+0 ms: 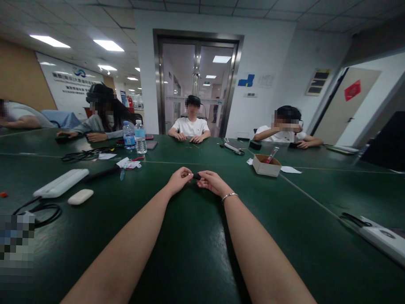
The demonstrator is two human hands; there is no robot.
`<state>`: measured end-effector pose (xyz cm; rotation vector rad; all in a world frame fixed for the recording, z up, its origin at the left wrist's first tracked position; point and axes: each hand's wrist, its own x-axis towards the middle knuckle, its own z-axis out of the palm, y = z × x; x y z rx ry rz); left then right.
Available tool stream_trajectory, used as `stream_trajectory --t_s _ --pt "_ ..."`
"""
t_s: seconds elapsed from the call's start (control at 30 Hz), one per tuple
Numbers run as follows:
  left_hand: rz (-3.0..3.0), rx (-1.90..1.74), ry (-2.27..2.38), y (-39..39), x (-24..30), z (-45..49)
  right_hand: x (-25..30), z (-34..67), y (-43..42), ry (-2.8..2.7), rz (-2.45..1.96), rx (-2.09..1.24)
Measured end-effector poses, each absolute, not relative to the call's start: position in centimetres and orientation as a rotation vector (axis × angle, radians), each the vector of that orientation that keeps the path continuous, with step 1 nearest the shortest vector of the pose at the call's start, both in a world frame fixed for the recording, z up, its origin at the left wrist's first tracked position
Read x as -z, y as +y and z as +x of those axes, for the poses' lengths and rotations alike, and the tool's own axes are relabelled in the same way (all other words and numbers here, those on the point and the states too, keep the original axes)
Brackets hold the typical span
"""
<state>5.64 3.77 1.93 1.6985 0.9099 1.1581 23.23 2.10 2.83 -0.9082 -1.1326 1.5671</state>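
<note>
Both my arms stretch forward over the dark green table (193, 231). Between my fingertips is a small black object (196, 176), too small to tell its kind. My left hand (180, 180) pinches its left end, where a small light-coloured tip shows. On its right end, my right hand (214, 183) closes thumb and fingers, and a silver bracelet (229, 197) circles that wrist. The object is held level, just above or at the tabletop; I cannot tell whether it touches.
Left of my arms lie a white power bank (61, 183), a white oval case (80, 197) and a black cable (49, 214). Two water bottles (141, 138) stand farther back. A small cardboard box (266, 166) sits ahead right. Several people are seated around the table.
</note>
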Motion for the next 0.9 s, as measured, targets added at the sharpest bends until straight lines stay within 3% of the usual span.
stream_trajectory --t_s 0.9 --pt "1.733 -1.109 0.912 3.86 -2.39 4.76 -2.59 23.39 2.32 -1.127 -0.92 -1.572"
